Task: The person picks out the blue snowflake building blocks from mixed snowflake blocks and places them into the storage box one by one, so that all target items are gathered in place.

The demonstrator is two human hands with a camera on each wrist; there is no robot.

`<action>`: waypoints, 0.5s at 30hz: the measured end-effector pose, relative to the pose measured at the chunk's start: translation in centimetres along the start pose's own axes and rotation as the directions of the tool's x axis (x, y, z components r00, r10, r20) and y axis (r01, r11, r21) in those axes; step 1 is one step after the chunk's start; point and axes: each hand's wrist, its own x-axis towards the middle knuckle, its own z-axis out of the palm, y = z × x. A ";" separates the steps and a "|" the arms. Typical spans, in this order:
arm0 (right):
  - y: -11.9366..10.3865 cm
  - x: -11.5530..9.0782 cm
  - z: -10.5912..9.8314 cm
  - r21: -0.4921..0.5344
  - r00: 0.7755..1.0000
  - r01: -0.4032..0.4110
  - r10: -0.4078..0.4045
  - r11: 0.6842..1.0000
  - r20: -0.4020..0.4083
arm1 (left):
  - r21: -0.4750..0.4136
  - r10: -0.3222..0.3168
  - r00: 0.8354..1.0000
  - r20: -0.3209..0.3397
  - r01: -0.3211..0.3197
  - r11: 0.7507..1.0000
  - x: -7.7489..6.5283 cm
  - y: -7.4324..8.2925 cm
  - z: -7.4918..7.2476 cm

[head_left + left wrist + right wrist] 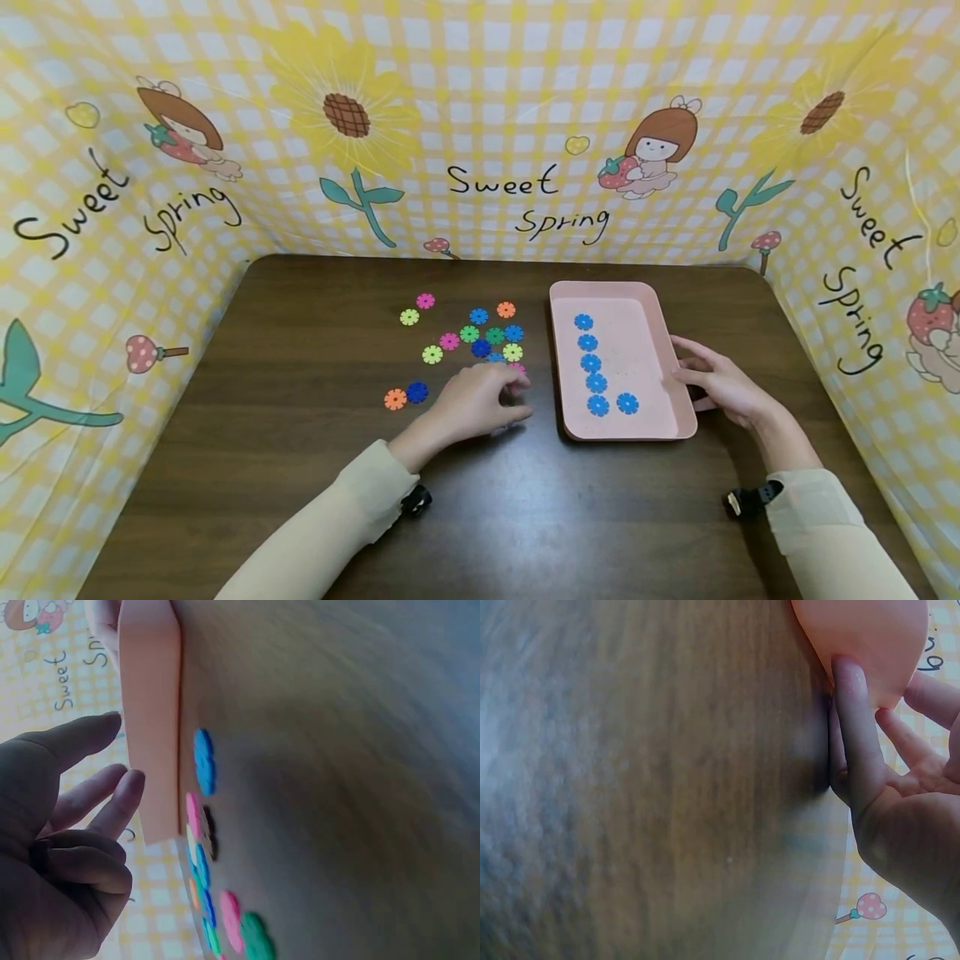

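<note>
A pink tray (pixel 637 350) lies right of centre on the dark wooden table (pixel 300 467). Several blue flower-shaped discs (pixel 592 363) line its left side. More discs of many colours (pixel 480 337) are scattered on the table left of the tray. My left hand (pixel 517 396) hovers low at the near edge of that scatter, fingers loosely bent and holding nothing I can see. The left wrist view shows the same hand (pixel 112 765) beside the tray (pixel 150 712), with a blue disc (pixel 204 761) close by. My right hand (pixel 686 375) rests straight fingers against the tray's right wall (pixel 862 630).
An orange disc (pixel 394 399) and a dark blue disc (pixel 417 392) lie apart, left of my left hand. A yellow checked cloth screen (pixel 495 183) walls the table at the back and both sides.
</note>
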 end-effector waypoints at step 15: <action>0.1 0.1 -0.1 -0.001 1.000 -0.002 0.002 1.000 0.005 | 0.137 -0.062 0.996 0.063 0.053 0.989 -1.2 -2.2 0.5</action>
